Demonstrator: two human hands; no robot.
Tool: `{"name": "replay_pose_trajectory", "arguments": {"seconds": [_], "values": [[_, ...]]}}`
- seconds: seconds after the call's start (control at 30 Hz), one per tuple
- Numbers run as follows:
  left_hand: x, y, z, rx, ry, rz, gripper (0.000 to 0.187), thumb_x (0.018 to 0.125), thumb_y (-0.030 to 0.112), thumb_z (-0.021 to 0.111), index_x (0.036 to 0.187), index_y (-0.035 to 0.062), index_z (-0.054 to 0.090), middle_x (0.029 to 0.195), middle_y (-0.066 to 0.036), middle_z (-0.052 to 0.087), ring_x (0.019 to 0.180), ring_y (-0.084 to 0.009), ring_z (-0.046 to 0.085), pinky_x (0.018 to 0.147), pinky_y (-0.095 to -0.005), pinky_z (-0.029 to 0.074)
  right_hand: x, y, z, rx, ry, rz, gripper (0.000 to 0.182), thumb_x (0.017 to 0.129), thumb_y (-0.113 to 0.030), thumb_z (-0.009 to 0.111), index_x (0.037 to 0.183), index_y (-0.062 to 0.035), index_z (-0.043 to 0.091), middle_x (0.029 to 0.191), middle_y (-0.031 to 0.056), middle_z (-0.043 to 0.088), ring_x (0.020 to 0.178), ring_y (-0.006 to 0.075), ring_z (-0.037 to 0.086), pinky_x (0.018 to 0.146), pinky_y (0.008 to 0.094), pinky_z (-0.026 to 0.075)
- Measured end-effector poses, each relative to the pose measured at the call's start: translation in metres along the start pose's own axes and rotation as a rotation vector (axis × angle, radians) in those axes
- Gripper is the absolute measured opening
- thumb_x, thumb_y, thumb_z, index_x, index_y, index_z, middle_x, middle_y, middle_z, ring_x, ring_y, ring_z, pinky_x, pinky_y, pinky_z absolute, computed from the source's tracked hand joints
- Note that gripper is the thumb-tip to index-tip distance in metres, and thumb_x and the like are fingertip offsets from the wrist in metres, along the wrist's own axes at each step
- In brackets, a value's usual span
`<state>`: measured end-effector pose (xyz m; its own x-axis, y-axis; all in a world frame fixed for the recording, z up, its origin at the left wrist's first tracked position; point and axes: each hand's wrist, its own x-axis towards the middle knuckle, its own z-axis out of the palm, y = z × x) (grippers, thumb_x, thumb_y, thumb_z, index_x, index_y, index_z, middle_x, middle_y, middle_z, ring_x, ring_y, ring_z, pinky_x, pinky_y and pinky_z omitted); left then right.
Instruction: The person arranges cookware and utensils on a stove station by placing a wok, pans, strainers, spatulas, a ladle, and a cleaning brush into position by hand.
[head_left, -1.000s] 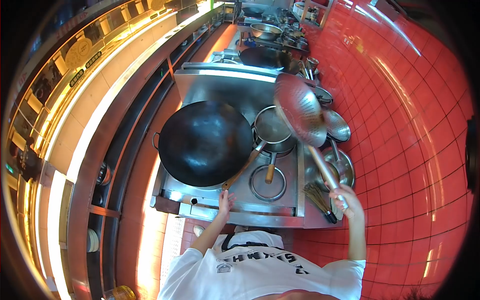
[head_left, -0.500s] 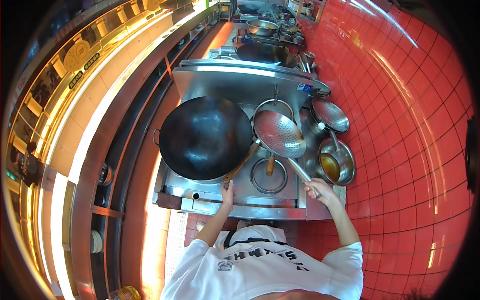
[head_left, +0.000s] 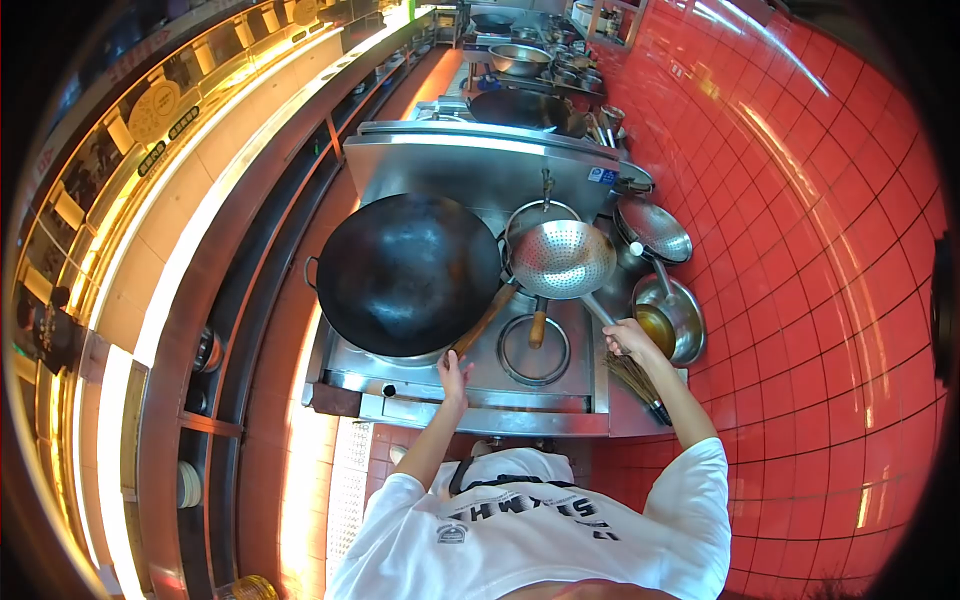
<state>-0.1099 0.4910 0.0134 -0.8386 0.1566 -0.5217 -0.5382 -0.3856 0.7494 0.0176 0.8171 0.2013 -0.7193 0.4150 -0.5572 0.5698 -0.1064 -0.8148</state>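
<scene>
My right hand (head_left: 630, 340) is closed around the metal handle of a perforated skimmer (head_left: 563, 258), whose bowl hangs over the stove top (head_left: 470, 378) right of the wok. Near the wok's lower right edge, my left hand (head_left: 454, 378) has its fingers apart. They are at the lower end of a wooden handle (head_left: 487, 322); contact is hard to make out. That handle runs along the rim of the large dark wok (head_left: 405, 275), and what it belongs to is hidden. Another wooden handle (head_left: 538, 328) sticks out below the skimmer, above a metal ring (head_left: 534, 350).
To the right stand a metal pot with yellowish liquid (head_left: 655, 328), a strainer (head_left: 655, 228) and a bamboo brush (head_left: 638, 385). A steel backsplash (head_left: 450, 165) rises behind the wok. Red tiled wall (head_left: 800, 300) bounds the right side, shelving (head_left: 225, 370) the left.
My right hand has moved up and slightly left with the skimmer, whose bowl has turned, and the brush has come into view. My left hand's fingers have spread near the wooden handle's end.
</scene>
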Motion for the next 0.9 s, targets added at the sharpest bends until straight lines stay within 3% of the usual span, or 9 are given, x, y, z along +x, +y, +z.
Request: {"name": "replay_pose_trajectory", "arguments": {"seconds": [0.13, 0.33, 0.4, 0.63, 0.9], "values": [[-0.004, -0.005, 0.002, 0.048, -0.11, 0.023, 0.034, 0.088, 0.03, 0.057, 0.109, 0.0108, 0.039, 0.09, -0.008, 0.061, 0.071, -0.0127, 0.06, 0.059, -0.0223, 0.044, 0.015, 0.003, 0.002, 0.008, -0.008, -0.011, 0.014, 0.084, -0.007, 0.054, 0.073, -0.001, 0.048, 0.06, 0.0036, 0.049, 0.045, 0.0085, 0.046, 0.036, 0.0222, 0.034], [-0.056, -0.002, 0.038, 0.199, -0.32, 0.22, 0.029, 0.086, 0.018, 0.062, 0.094, 0.0081, 0.036, 0.082, -0.01, 0.061, 0.07, -0.0125, 0.058, 0.064, -0.025, 0.048, 0.044, 0.01, 0.012, 0.14, -0.059, -0.027, 0.012, 0.083, -0.006, 0.055, 0.073, -0.0015, 0.049, 0.06, 0.0044, 0.05, 0.045, 0.0085, 0.046, 0.037, 0.0202, 0.034], [-0.067, 0.003, 0.048, 0.209, -0.335, 0.24, 0.031, 0.085, 0.018, 0.063, 0.094, 0.0078, 0.035, 0.08, -0.009, 0.061, 0.069, -0.0124, 0.057, 0.063, -0.0245, 0.047, 0.058, 0.012, 0.015, 0.281, -0.11, -0.008, 0.01, 0.082, -0.005, 0.056, 0.076, -0.0015, 0.05, 0.061, 0.0046, 0.05, 0.045, 0.0085, 0.046, 0.037, 0.0197, 0.034], [-0.085, 0.02, 0.068, 0.247, -0.369, 0.235, 0.032, 0.084, 0.017, 0.063, 0.094, 0.0074, 0.035, 0.078, -0.008, 0.06, 0.069, -0.0117, 0.056, 0.06, -0.0243, 0.045, 0.111, 0.023, 0.041, 0.338, -0.128, -0.009, 0.01, 0.084, -0.009, 0.057, 0.081, -0.0028, 0.051, 0.062, 0.0039, 0.052, 0.046, 0.009, 0.047, 0.038, 0.0192, 0.035], [-0.078, 0.008, 0.056, 0.247, -0.387, 0.128, 0.033, 0.085, 0.021, 0.062, 0.098, 0.0069, 0.035, 0.087, -0.01, 0.059, 0.073, -0.0119, 0.058, 0.062, -0.0246, 0.045, 0.132, 0.043, 0.066, 0.374, -0.173, -0.013, 0.013, 0.086, -0.017, 0.057, 0.084, -0.0056, 0.051, 0.067, 0.0018, 0.054, 0.049, 0.0081, 0.049, 0.041, 0.0201, 0.04]]}}
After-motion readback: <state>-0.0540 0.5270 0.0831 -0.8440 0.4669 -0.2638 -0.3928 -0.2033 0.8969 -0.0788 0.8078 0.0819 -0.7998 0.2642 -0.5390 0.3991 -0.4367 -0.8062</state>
